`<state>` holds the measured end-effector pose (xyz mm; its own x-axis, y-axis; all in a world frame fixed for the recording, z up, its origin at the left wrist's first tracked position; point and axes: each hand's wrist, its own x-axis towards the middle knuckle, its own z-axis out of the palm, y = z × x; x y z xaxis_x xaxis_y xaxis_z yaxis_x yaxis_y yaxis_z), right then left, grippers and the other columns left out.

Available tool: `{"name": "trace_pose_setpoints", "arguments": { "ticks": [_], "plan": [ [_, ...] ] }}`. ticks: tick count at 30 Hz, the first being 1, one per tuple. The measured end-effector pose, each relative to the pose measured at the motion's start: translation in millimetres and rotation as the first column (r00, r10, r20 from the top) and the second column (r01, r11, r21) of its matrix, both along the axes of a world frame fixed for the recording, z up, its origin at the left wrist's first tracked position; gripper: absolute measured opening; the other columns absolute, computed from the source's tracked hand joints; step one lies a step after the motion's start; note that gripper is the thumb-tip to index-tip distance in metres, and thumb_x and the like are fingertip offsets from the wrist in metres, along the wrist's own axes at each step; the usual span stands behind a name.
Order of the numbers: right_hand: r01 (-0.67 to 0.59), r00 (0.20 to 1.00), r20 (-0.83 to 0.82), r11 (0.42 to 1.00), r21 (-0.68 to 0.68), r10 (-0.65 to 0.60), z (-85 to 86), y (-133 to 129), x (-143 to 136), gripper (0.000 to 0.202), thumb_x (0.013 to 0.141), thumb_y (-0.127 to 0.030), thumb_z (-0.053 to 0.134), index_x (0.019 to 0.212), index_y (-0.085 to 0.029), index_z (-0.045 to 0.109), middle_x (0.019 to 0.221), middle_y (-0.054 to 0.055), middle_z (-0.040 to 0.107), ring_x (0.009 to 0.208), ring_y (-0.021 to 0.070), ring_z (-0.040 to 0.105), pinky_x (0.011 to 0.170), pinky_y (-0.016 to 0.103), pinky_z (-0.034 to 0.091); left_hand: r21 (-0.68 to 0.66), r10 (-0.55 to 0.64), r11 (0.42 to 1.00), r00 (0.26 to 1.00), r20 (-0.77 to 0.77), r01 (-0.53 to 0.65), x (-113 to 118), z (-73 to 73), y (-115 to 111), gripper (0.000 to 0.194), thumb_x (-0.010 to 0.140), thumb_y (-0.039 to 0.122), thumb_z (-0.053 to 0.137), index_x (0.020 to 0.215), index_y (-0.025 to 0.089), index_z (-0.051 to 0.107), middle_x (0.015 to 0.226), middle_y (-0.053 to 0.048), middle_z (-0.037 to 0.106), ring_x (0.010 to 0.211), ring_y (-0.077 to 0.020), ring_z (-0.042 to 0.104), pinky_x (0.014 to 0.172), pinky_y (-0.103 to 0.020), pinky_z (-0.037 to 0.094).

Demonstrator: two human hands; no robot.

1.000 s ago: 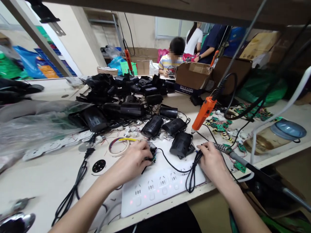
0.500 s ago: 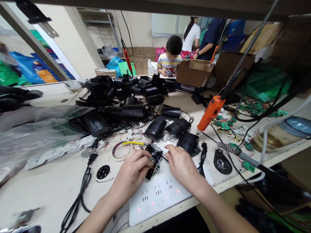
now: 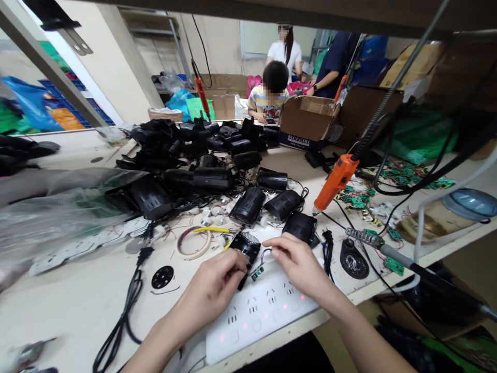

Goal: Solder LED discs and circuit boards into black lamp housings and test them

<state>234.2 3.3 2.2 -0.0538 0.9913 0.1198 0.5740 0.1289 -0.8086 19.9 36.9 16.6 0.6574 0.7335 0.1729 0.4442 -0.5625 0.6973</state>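
A black plastic housing (image 3: 248, 247) with a shiny top lies tilted at the inner edge of a white power strip (image 3: 279, 311) whose small red lights glow. My left hand (image 3: 217, 277) is closed, fingertips pinched at the housing's near left side. From the housing's right side a small circuit board (image 3: 257, 273) hangs out on thin coloured wires (image 3: 266, 254). My right hand (image 3: 297, 264) pinches those wires between thumb and fingers, its index finger stretched towards the housing. What lies inside the housing is hard to make out.
Black housings (image 3: 212, 178) are heaped at the back. An orange electric screwdriver (image 3: 336, 181) hangs right of centre. A soldering iron (image 3: 399, 257), green boards (image 3: 394, 265) and a water container (image 3: 423, 223) are at right. Black power cords (image 3: 128, 305) lie left. People are beyond the bench.
The small circuit board now shows outside the housing, on its wires. My right hand has moved slightly right and now pinches the wires. The person in white at the back has turned.
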Motion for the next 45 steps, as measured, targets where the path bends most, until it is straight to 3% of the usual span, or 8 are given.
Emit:
{"name": "trace_pose_setpoints", "arguments": {
  "ticks": [6,13,20,28,33,37,40,45],
  "plan": [
    [-0.216,0.973,0.135,0.95,0.226,0.189,-6.0,-41,25,0.033,0.091,-0.003,0.037,0.106,-0.017,0.063,0.092,0.007,0.051,0.083,0.0171,0.057,0.073,0.028,0.05,-0.051,-0.136,0.99,0.983,-0.125,0.13,7,-0.4,-14,0.017,0.094,0.018,0.04,0.093,0.02,0.057,0.094,-0.006,0.061,0.085,-0.0181,0.06,0.076,-0.03,0.05],
    [-0.302,0.931,0.278,0.928,0.216,0.238,-21.1,-70,28,0.04,0.087,0.002,0.036,0.112,-0.014,0.062,0.095,0.01,0.051,0.085,0.0195,0.055,0.075,0.031,0.054,-0.024,-0.2,0.98,0.955,-0.22,0.199,17,-13.6,-22,0.021,0.095,0.014,0.038,0.088,0.019,0.057,0.09,-0.006,0.06,0.082,-0.0191,0.057,0.072,-0.03,0.049],
    [-0.25,0.949,0.253,0.936,0.248,0.187,-27.8,-70,28,0.038,0.089,0.0,0.036,0.114,-0.012,0.061,0.095,0.011,0.053,0.088,0.0202,0.055,0.076,0.033,0.055,0.004,-0.109,0.994,0.961,-0.254,0.113,15,-16.3,-31,0.02,0.095,0.014,0.038,0.089,0.021,0.056,0.089,-0.003,0.058,0.077,-0.0174,0.06,0.069,-0.028,0.049],
    [-0.131,0.966,0.253,0.933,0.334,0.045,-38.6,-67,24,0.038,0.09,-0.002,0.036,0.113,-0.013,0.064,0.094,0.012,0.056,0.089,0.021,0.056,0.078,0.035,0.055,0.062,0.083,0.995,0.996,-0.012,-0.083,26,-36.4,-48,0.015,0.096,0.028,0.046,0.09,0.024,0.058,0.088,-0.002,0.061,0.078,-0.016,0.063,0.068,-0.024,0.051],
    [0.174,0.962,0.115,0.883,0.437,-0.246,-30.4,-92,35,0.027,0.092,-0.008,0.046,0.106,-0.018,0.066,0.094,0.01,0.06,0.09,0.02,0.06,0.078,0.033,0.053,0.097,0.172,0.98,0.985,0.007,-0.172,30,-48.7,-52,0.011,0.092,0.032,0.053,0.091,0.025,0.063,0.094,-0.003,0.064,0.084,-0.0181,0.065,0.072,-0.026,0.054],
    [0.68,0.715,-0.157,0.625,0.383,-0.681,-26.5,-117,80,0.015,0.087,-0.026,0.066,0.075,-0.019,0.06,0.073,0.002,0.058,0.067,0.0153,0.057,0.062,0.027,0.049,0.07,0.239,0.969,0.971,0.013,-0.239,31,-48.5,-55,0.015,0.09,0.033,0.055,0.092,0.025,0.066,0.097,-0.004,0.066,0.089,-0.0198,0.066,0.075,-0.028,0.055],
    [0.79,0.605,-0.263,0.522,0.323,-0.752,-23.1,-117,116,0.025,0.085,-0.037,0.068,0.095,-0.019,0.055,0.072,-0.002,0.056,0.057,0.0132,0.056,0.052,0.025,0.048,0.005,0.251,0.968,0.967,0.037,-0.251,34,-44.1,-57,0.015,0.09,0.032,0.055,0.093,0.024,0.067,0.095,-0.004,0.067,0.085,-0.0186,0.066,0.072,-0.027,0.056],
    [0.756,0.651,-0.171,0.614,0.225,-0.739,-4.5,-97,136,0.045,0.083,-0.051,0.065,0.114,-0.019,0.064,0.069,-0.001,0.057,0.054,0.0139,0.054,0.053,0.027,0.046,-0.056,0.277,0.96,0.957,0.084,-0.273,39,-38.8,-60,0.015,0.09,0.027,0.053,0.09,0.021,0.067,0.091,-0.005,0.067,0.079,-0.0176,0.066,0.069,-0.027,0.057]
  ]
}}
